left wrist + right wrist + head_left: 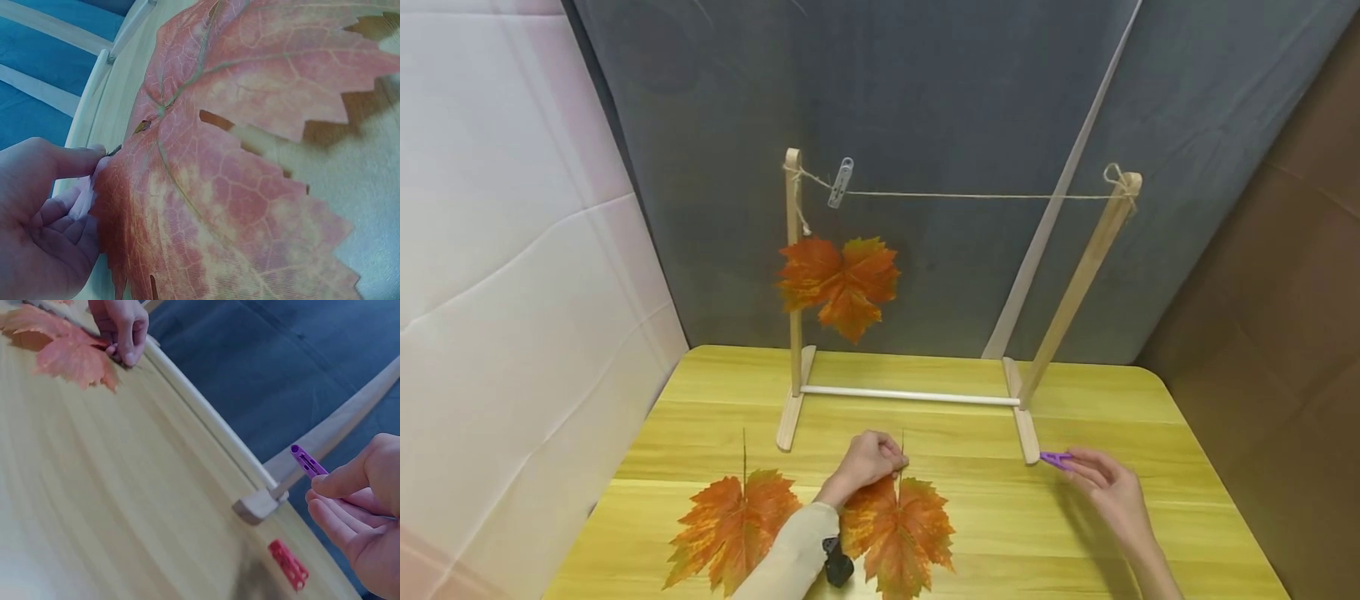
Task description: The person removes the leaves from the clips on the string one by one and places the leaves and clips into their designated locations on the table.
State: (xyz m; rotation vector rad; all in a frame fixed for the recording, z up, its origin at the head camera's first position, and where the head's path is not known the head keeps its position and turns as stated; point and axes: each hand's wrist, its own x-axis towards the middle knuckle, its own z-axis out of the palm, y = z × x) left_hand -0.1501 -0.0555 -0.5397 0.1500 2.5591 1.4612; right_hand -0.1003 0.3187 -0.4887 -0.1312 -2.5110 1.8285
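Grey cloth backdrop (940, 92) at the rear, then the wood-grain surface (977, 500) carrying a two-post wooden stand (1077, 292). Three orange autumn leaves: a hanging leaf (846, 283) below the stand's cord (955, 196), overlapping the left post; a left-lying leaf (730, 529) on the surface, untouched; a middle leaf (902, 533) in front of the stand, beside the left hand (871, 458). Hands well apart. The left pinches the middle leaf's stem between thumb and fingers; the right hand (1112, 492) grips a purple clothespin (1057, 460) near the stand's right foot (whether the clip's own jaws are parted, cannot tell). A clear clothespin (841, 183) sits on the cord above the hanging leaf; a red clothespin (289, 564) lies on the surface near that same foot, seen from the right wrist. Step in hand, as I judge it: taking up one leaf and one clip together. Next move probably calls for raising the stem to the cord, leaf kept hanging straight, and squeezing the purple clip wide enough to straddle both.
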